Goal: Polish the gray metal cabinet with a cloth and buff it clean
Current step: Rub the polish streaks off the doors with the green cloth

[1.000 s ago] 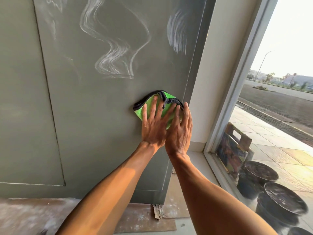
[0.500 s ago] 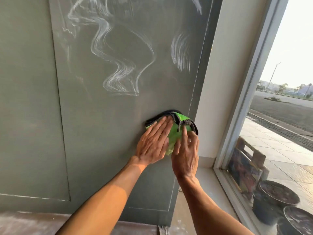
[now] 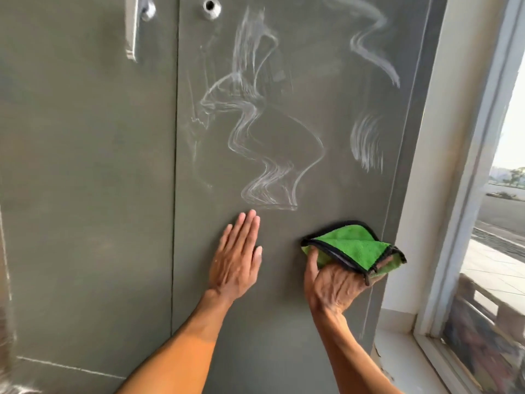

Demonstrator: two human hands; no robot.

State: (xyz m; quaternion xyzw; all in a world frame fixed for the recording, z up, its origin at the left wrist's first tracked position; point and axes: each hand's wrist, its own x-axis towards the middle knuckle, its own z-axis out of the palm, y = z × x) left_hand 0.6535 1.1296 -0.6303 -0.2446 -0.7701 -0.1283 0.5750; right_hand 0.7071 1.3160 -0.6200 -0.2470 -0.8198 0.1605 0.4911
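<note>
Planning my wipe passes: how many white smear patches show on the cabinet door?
3: a large wavy smear at centre, a squiggle at top right, a feathered patch near the right edge. Others may lie above view.

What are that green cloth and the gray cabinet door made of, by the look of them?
The green cloth: likely microfiber, a fuzzy plush pile with a black stitched hem. The cabinet door: seemingly painted sheet metal, flat matte gray with thin panel seams.

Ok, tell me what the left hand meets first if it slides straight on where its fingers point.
The left hand, flat on the cabinet door, would likely first meet the bottom of the white wavy smear just above its fingertips.
</note>
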